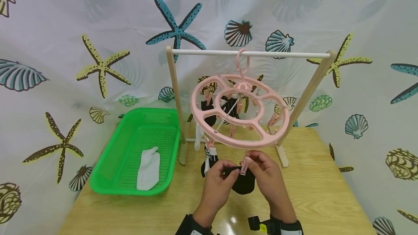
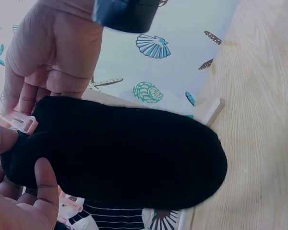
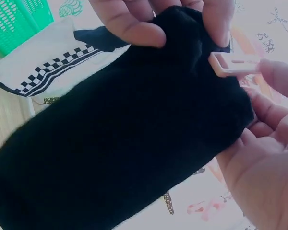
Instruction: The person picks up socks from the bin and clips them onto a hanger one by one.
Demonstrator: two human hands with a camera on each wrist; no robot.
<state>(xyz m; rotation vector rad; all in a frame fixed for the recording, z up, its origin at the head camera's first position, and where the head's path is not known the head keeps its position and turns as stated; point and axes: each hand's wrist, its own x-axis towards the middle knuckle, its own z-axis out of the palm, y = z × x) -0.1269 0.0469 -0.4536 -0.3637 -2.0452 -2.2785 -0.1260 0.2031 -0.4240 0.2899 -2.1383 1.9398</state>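
Observation:
In the head view a black sock [image 1: 245,185] hangs between both hands below the front rim of a round pink drying hanger [image 1: 243,143]. My left hand [image 1: 218,181] pinches the sock's top edge between thumb and fingers. A pink clothespin [image 1: 244,167] sits at that edge, and my right hand [image 1: 268,175] pinches it. In the left wrist view the sock [image 2: 129,153] stretches out full length, its rounded end away from the hands. The right wrist view shows the thumb on the clothespin [image 3: 235,64], whose tip overlaps the cuff; how firmly it bites is hidden.
The hanger hooks onto a white rod [image 1: 202,52] on a wooden stand [image 1: 176,93]. Other socks hang clipped from it, one with a checkered band [image 3: 53,72]. Left on the table [image 1: 326,188], a green basket [image 1: 98,177] holds a white sock [image 1: 148,169].

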